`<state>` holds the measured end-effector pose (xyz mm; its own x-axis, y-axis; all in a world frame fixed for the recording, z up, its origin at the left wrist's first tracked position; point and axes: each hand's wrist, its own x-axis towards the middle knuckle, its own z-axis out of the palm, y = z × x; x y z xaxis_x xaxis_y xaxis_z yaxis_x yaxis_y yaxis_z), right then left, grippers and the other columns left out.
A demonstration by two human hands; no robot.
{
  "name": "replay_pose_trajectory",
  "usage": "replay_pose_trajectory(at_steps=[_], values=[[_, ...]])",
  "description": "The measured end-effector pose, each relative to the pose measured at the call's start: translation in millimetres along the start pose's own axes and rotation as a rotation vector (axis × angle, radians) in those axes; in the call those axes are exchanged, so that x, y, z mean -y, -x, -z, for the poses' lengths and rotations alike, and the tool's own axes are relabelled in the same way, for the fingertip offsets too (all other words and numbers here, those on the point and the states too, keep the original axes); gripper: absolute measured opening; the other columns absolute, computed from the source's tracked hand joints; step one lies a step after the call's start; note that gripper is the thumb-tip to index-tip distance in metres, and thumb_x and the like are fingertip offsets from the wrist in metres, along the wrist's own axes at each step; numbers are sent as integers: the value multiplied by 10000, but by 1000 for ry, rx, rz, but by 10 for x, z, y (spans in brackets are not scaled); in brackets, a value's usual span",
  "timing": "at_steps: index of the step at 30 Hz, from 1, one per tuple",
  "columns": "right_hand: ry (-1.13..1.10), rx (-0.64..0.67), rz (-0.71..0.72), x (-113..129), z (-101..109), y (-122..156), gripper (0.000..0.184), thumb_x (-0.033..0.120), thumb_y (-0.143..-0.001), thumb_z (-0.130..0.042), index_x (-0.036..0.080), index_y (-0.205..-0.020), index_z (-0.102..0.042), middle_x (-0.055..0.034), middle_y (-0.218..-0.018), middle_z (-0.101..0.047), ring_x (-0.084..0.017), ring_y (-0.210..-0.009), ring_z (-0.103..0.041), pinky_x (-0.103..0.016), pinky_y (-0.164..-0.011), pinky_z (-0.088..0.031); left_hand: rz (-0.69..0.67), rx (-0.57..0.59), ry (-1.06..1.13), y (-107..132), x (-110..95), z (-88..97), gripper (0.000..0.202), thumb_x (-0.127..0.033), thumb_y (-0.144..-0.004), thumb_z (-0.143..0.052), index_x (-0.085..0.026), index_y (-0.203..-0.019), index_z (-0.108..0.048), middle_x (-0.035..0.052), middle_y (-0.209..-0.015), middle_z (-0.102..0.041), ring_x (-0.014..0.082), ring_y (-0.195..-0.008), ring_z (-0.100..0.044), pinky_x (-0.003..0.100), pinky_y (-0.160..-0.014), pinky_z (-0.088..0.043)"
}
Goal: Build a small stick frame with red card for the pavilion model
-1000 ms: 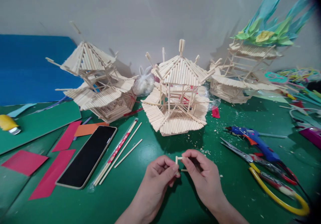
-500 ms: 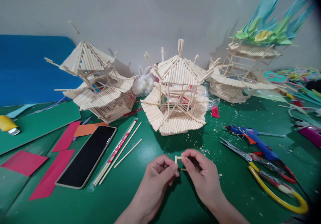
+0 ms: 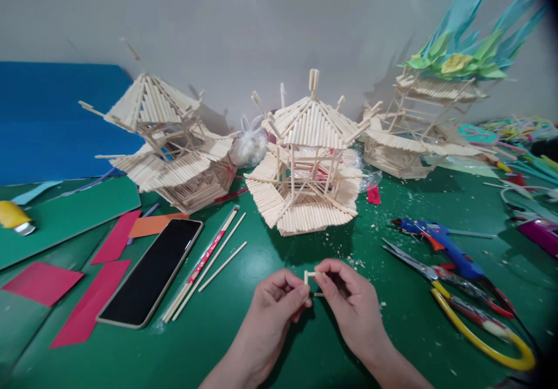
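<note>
My left hand (image 3: pixel 279 299) pinches a short upright piece of wooden stick (image 3: pixel 306 277) between thumb and fingers. A second short stick piece (image 3: pixel 312 274) lies sideways in the fingertips of my right hand (image 3: pixel 346 293), its end meeting the top of the upright one at about a right angle. Another stick end (image 3: pixel 319 295) shows just below, partly hidden by my right hand. Behind both hands stands a small pavilion model (image 3: pixel 311 174) built of wooden sticks, with a pointed upper roof and a wide lower one.
Left: a phone (image 3: pixel 150 272), packaged chopsticks (image 3: pixel 204 261), loose sticks (image 3: pixel 222 266) and red paper (image 3: pixel 34 283). Right: a blue glue gun (image 3: pixel 444 243), yellow-handled scissors (image 3: pixel 440 284) and pliers (image 3: pixel 492 302). Two more stick pavilions (image 3: pixel 170 162) stand at the back, one topped with coloured paper leaves (image 3: pixel 462 52).
</note>
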<state>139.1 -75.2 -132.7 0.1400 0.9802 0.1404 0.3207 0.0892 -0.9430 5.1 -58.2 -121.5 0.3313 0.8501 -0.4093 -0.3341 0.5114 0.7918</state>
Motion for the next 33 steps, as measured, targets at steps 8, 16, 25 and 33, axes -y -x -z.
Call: replay_pose_trajectory(at_steps=[8, 16, 25, 33], values=[[-2, 6, -5, -6, -2, -3, 104, 272, -811, -503, 194, -820, -572, -3, -721, -592, -120, -586, -531, -204, -534, -433, 5, 8, 0, -4, -6, -2, 142, -212, -690, -651, -145, -620, -548, -20, -556, -566, 66, -509, -407, 189, -499, -275], [-17, 12, -3, -6, 4, -1, 89, 264, -814, -502, 204, -822, -569, 8, -721, -584, -110, -590, -519, -190, -536, -423, 9, 8, -3, -3, 2, -2, 149, -219, -687, -652, -140, -617, -547, -14, -560, -568, 68, -517, -418, 190, -506, -284], [-31, 15, -5, -29, -9, 9, 75, 264, -814, -507, 217, -822, -566, 22, -717, -578, -101, -587, -510, -180, -532, -412, -1, 6, 5, -10, 17, 6, 141, -216, -679, -658, -142, -626, -551, -12, -568, -571, 69, -523, -430, 189, -511, -296], [-31, 15, -7, -35, -9, 5, 80, 269, -815, -508, 217, -828, -567, 20, -725, -585, -100, -588, -513, -179, -537, -417, -7, 11, -2, -16, 21, 10, 145, -219, -683, -654, -139, -621, -551, -12, -554, -570, 63, -506, -409, 183, -493, -283]])
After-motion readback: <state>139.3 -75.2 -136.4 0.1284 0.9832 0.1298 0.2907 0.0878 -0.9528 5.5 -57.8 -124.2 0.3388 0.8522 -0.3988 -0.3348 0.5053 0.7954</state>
